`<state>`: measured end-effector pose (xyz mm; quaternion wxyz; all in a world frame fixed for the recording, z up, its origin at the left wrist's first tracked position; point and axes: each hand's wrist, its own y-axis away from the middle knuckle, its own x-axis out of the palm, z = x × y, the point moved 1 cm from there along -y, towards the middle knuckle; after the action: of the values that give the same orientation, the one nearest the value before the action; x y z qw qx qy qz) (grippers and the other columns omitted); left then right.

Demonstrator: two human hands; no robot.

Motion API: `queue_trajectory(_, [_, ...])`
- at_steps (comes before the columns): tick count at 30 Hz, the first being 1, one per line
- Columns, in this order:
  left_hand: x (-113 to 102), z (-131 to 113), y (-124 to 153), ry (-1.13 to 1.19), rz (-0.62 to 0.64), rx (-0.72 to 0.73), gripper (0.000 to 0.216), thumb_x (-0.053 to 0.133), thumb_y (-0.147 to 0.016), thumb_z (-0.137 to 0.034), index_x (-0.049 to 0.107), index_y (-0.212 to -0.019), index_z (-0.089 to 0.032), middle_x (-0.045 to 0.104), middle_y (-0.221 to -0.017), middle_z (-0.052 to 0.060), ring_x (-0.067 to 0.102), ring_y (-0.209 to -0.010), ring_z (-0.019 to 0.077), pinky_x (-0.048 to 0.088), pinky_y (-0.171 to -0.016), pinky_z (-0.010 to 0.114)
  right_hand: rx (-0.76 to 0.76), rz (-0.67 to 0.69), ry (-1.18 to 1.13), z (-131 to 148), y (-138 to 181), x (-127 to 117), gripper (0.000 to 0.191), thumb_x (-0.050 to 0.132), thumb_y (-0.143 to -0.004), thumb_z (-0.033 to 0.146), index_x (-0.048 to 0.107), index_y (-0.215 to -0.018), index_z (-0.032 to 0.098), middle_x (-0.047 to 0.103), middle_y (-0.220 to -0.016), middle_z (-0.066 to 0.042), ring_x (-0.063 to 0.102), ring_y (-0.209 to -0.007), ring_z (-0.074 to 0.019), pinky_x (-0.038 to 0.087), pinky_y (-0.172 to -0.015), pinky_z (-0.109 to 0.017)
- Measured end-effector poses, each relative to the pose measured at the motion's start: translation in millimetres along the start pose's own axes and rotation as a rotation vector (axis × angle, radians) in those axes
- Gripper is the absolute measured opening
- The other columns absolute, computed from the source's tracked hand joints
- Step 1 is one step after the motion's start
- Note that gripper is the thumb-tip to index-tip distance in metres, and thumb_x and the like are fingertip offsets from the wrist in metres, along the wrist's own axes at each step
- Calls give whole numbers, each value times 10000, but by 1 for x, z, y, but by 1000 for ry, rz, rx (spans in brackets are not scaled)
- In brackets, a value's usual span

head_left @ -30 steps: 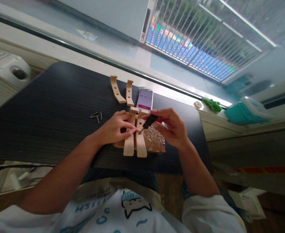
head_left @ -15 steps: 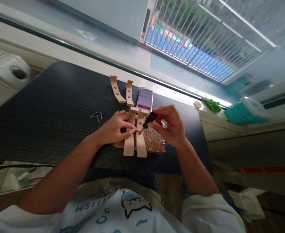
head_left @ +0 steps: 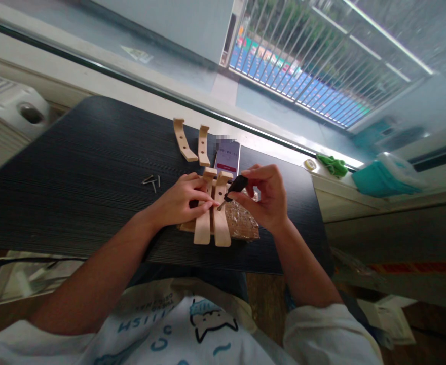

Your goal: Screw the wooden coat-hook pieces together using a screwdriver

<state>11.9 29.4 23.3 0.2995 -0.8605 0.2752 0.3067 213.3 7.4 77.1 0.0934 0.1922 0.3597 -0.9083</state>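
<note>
- My right hand [head_left: 267,195] is keeping its grip clamped on the black-handled screwdriver with a thin metal shaft [head_left: 237,187], which is pointing down and to the left, its long axis slanting from my palm toward the lower hole of the right-hand pale wooden strip with a hooked end [head_left: 222,230].
- The tip is sitting at that hole; whether it is meeting a screw there, I cannot tell.
- My left hand [head_left: 190,197] is lying across the matching left-hand pale wooden strip [head_left: 202,232], its fingertips reaching close beside the screwdriver's tip; whether that grip is pinching anything, I cannot tell.
- Both strips are running lengthwise away from me, side by side, hooked ends far, resting on a brown block wrapped in clear plastic [head_left: 248,223] on the dark wood-grained table [head_left: 94,177].
- Loose silver metal screws [head_left: 155,187] are lying left of my left hand, well apart from the strips.
- Beyond, two more hooked pale wooden pieces [head_left: 203,147] are lying beside a phone with a lit screen [head_left: 228,154].
- A teal box-like container [head_left: 377,175] is standing on the ledge at right; its contents are staying unclear to me.
</note>
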Motion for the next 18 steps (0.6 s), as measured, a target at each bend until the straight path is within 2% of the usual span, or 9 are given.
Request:
queue_trajectory(12, [0, 0, 0, 5, -3, 8, 290, 504, -902, -335, 780, -937, -251, 645, -826, 49, 537, -944, 229, 366, -930, 404, 3, -58, 4, -2, 2, 4, 368, 760, -758, 288, 494, -1012, 290, 519, -782, 60, 422, -552, -62, 370, -471, -227])
queue_trajectory(18, [0, 1, 1, -6, -8, 17, 268, 522, -909, -338, 775, -953, -262, 655, -863, 48, 526, -971, 233, 369, -937, 400, -15, -86, 38, 0, 4, 5, 387, 746, -769, 250, 499, -1060, 312, 540, -830, 54, 428, -557, -64, 387, -479, -238])
